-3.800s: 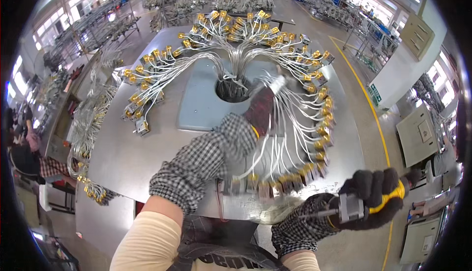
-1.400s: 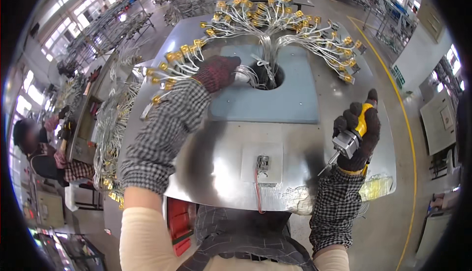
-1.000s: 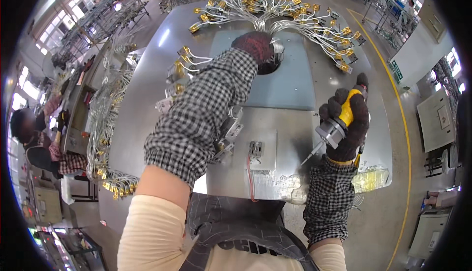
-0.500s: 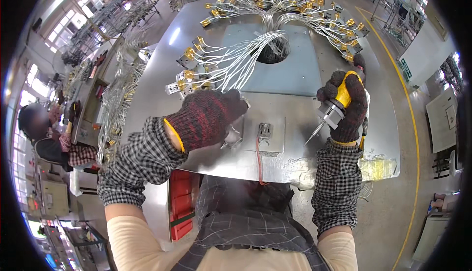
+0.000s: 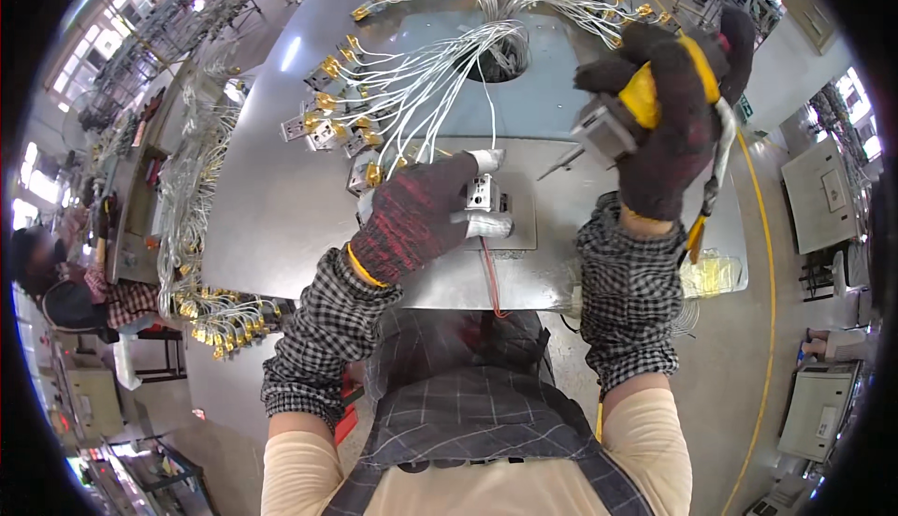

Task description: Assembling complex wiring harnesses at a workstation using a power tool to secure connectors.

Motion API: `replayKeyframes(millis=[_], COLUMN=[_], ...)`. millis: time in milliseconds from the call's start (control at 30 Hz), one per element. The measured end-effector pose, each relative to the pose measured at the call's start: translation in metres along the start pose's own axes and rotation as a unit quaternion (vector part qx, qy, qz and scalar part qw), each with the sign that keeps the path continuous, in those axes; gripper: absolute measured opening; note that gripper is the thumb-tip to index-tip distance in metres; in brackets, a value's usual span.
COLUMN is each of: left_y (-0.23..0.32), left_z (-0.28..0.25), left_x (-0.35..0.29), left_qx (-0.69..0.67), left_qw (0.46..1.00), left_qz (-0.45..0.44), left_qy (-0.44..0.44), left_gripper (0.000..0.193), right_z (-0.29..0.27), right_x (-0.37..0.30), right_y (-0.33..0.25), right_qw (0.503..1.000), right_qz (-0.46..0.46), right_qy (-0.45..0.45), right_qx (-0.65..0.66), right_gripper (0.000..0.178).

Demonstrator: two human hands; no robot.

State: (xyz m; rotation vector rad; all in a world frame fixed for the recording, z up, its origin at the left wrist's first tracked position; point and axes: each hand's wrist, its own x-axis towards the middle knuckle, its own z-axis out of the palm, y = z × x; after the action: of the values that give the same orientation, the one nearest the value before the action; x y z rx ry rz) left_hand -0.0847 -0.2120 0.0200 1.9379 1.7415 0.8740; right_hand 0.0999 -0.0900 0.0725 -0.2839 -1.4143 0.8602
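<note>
One gloved left hand [image 5: 416,219] pinches a metal box [image 5: 481,194] between thumb and finger over a table [image 5: 251,235], while to its right the right hand [image 5: 675,109] clasps a driver [image 5: 603,132], its bit [image 5: 561,161] angled toward the box but apart. Wires [image 5: 421,86] fan out beyond the left hand; a red cord [image 5: 491,277] trails below it.

Left edge: co-worker [image 5: 95,282], plaid clothing. Upper left: bright windows [image 5: 108,43]. Right: yellow floor line [image 5: 770,329], curving down the frame; beyond it, pale cabinet [image 5: 821,193] at mid-right, second cabinet [image 5: 818,413] at lower right. Upper right: white pillar [image 5: 784,72] bearing a beige panel box [image 5: 809,15].
</note>
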Motion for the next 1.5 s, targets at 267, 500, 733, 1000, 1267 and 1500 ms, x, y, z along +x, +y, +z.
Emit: replayKeyframes(millis=[267, 500, 733, 1000, 1267, 1500], left_y=[-0.005, 0.003, 0.001, 0.004, 0.0, -0.005], left_z=[0.009, 0.009, 0.013, -0.001, 0.003, 0.011], left_x=[0.008, 0.009, 0.011, 0.011, 0.013, 0.017], left_qx=[0.016, 0.088, 0.13, 0.036, 0.075, 0.069], left_qw=[0.997, 0.99, 0.982, 0.995, 0.989, 0.992], left_qz=[0.078, 0.109, 0.14, 0.06, 0.118, 0.095], left_qy=[0.016, -0.019, 0.002, -0.076, -0.043, -0.038], left_gripper=[0.06, 0.054, 0.059, 0.058, 0.064, 0.062], right_z=[0.017, 0.021, 0.023, 0.014, 0.023, 0.02], right_x=[-0.027, -0.038, -0.039, -0.046, -0.043, -0.037], right_y=[-0.007, -0.012, -0.012, -0.011, -0.011, -0.017], right_qw=[0.993, 0.958, 0.997, 0.997, 0.989, 0.979], right_qz=[-0.045, 0.079, -0.058, -0.01, -0.029, 0.051], right_qy=[0.056, 0.129, 0.027, 0.062, 0.067, 0.06], right_qx=[0.09, 0.245, 0.044, 0.046, 0.132, 0.186], right_gripper=[0.063, 0.076, 0.076, 0.073, 0.073, 0.078])
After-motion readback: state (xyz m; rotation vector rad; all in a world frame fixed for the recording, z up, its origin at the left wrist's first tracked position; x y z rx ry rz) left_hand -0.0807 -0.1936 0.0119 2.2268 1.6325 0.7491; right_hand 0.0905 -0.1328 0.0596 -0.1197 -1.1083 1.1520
